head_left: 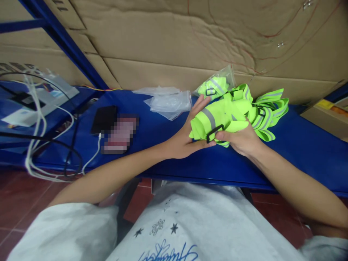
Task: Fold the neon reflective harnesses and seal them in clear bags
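A folded bundle of fluorescent yellow-green reflective strap [217, 117] with grey stripes and a black buckle [214, 133] is held above the blue table. My right hand [243, 139] grips its right side, thumb pressed on the front near the buckle; the other fingers are mostly hidden. My left hand [186, 136] is at the bundle's left end, fingers stretched out and thumb apart beneath. Beyond the right hand lie more loose reflective straps [269, 112]. Behind the bundle, a clear plastic bag [230, 74] contains another folded strap.
Several clear plastic bags [174, 103] lie left of the bundle on the blue table [168, 163]. Further left are a black flat object [103, 117], a blurred-out phone-like item [121, 134] and white cables [38, 145]. Cardboard [163, 40] stands behind; a box [328, 116] is at right.
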The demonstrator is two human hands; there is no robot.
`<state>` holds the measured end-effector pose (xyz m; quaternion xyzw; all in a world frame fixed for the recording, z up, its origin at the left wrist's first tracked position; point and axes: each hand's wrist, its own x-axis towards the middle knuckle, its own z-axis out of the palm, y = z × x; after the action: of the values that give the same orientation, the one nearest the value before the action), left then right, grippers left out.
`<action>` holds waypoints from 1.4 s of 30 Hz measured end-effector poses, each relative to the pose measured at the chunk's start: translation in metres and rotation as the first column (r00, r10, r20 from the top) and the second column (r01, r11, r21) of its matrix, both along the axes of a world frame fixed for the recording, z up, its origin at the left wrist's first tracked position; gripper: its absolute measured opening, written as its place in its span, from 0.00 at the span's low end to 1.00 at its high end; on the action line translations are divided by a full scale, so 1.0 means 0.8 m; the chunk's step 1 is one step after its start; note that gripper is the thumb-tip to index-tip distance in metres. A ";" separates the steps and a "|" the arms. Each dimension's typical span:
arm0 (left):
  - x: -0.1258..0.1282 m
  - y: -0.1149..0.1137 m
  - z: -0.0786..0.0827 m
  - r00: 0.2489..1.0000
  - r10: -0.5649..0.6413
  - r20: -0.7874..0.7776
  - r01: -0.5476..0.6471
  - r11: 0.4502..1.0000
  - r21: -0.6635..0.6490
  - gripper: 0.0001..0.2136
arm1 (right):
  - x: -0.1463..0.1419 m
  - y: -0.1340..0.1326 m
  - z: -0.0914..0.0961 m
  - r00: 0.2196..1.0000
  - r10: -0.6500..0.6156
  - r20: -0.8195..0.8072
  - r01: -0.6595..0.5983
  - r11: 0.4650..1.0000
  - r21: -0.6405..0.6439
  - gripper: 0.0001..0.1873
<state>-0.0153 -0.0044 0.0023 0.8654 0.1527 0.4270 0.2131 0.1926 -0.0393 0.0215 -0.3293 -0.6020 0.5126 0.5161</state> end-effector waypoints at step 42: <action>-0.028 0.070 0.010 0.703 0.628 -0.334 -0.466 0.762 0.450 0.21 | 0.041 0.012 -0.010 0.940 -0.341 -0.005 0.325 0.900 -0.289 0.25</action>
<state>-0.0374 0.0518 0.0099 0.8775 0.3788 0.2697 -0.1175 0.2258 -0.0300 0.0132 -0.4836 -0.4422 0.5069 0.5601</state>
